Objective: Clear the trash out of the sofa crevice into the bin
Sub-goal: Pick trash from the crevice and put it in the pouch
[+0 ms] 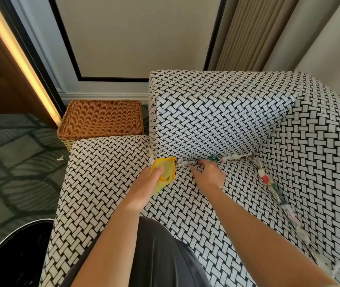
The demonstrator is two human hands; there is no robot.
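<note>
- The left hand has its grip closed around a yellow wrapper, held just above the seat by the arm-side crevice.
- The right hand is loosely spread, fingertips at the crevice trash; I can't tell whether they've pinched anything.
- More scraps run along the second crevice toward the near right.
- I'd pinch the wedged paper low and draw it out along the seam, not upward, so it doesn't tear.
- The black bin sits on the floor at lower left, well apart; gather a handful before carrying across.
</note>
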